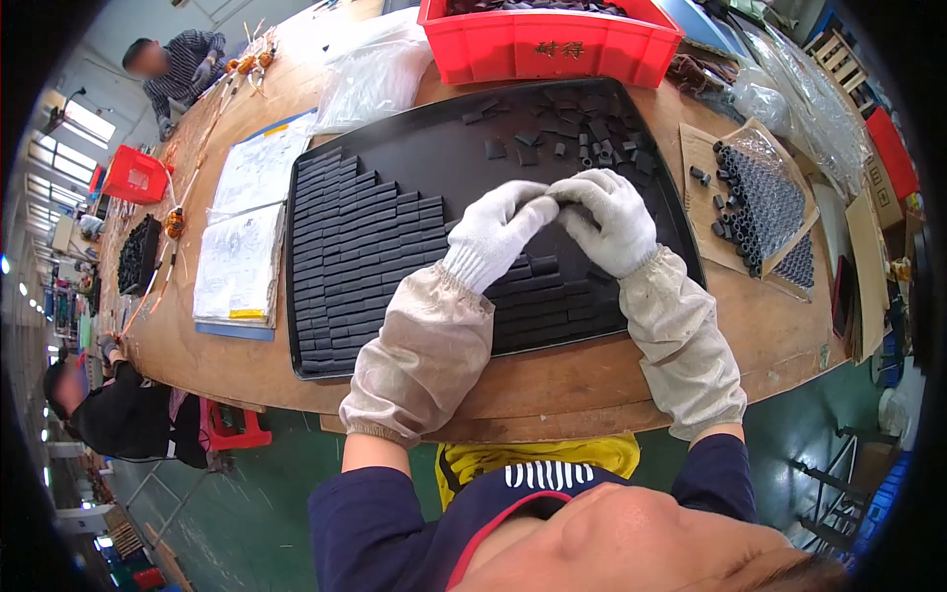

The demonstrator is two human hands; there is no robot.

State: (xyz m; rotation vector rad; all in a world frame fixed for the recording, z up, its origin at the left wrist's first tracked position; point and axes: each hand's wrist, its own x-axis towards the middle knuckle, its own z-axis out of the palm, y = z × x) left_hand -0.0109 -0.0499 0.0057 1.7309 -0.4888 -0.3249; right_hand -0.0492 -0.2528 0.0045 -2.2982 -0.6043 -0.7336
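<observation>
Both hands wear white knit gloves, with beige sleeve covers over the forearms. My left hand (496, 231) and my right hand (614, 223) meet at the fingertips above a large black tray (419, 138). The fingers of each are pinched together; whatever they hold is hidden between them. Short black tube-like pieces (365, 261) lie in tight, stepped rows over the tray's left and near parts. Loose black pieces (528, 155), some flat and some standing as open tubes, are scattered in its far right part, beyond my hands.
A red bin (552, 49) of dark pieces stands behind the tray. Papers (240, 259) on a blue folder lie left, beside clear plastic bags (373, 77). At right, black tubes (755, 197) stand packed on cardboard. Two other people (182, 69) sit farther left.
</observation>
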